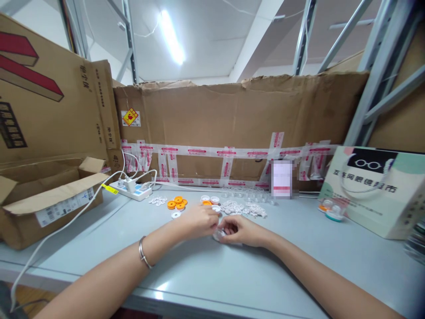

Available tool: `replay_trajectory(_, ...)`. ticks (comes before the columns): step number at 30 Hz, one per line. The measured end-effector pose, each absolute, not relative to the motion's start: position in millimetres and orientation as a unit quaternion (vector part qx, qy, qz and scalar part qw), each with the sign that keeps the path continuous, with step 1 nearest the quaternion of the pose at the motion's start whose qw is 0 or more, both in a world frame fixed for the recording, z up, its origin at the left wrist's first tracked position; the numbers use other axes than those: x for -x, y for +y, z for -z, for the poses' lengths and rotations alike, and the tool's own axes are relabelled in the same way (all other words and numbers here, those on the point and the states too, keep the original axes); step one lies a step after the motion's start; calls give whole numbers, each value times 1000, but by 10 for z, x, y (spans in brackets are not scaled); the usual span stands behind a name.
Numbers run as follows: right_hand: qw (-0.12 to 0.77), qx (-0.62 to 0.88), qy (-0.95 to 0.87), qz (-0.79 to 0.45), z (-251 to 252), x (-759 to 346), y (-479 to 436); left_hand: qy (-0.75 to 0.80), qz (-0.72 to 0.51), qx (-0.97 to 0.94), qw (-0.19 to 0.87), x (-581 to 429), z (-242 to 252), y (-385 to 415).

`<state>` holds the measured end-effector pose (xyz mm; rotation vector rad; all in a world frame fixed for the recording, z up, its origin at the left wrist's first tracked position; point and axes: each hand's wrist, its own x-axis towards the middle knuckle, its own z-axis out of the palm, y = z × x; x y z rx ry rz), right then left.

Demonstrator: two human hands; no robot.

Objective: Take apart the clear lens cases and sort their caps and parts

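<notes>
My right hand (244, 230) rests low over the grey table, its thumb and fingers closed around a small clear plastic piece (218, 235). Close beside it, my left hand (203, 220) has its fingers curled down above that piece; whatever they pinch, if anything, is hidden. Just beyond the hands lie white ring-shaped caps (215, 200) and an orange cap (206, 203), partly covered by my left hand. A pile of small white parts (255, 210) spreads behind my right hand. To the left are several orange caps (179, 206) and a single white ring (175, 215).
Clear plastic cups (259, 196) line the back. A power strip (134, 190) with white cables and an open carton (49, 199) stand left. At right are capped containers (334, 216) and a paper bag (365, 195). Cardboard (212, 115) walls the back.
</notes>
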<state>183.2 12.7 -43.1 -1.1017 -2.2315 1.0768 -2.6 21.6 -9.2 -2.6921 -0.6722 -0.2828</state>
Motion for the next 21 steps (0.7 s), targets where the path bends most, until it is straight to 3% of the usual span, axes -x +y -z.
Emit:
replay_trajectory(5, 211, 410, -797, -390, 421, -1845, 105, -558, 1, 820, 125, 553, -312, 283)
replay_trajectory(7, 210, 413, -796, -389, 412, -1843, 97, -620, -68, 776, 89, 819, -390, 347)
replay_trajectory(13, 204, 418, -795, -389, 400, -1827, 83, -646, -138, 750, 42, 1131, -324, 527)
replay_trajectory(21, 204, 408, -799, -391, 414, -1846, 87, -649, -144, 747, 25, 1092, -299, 539)
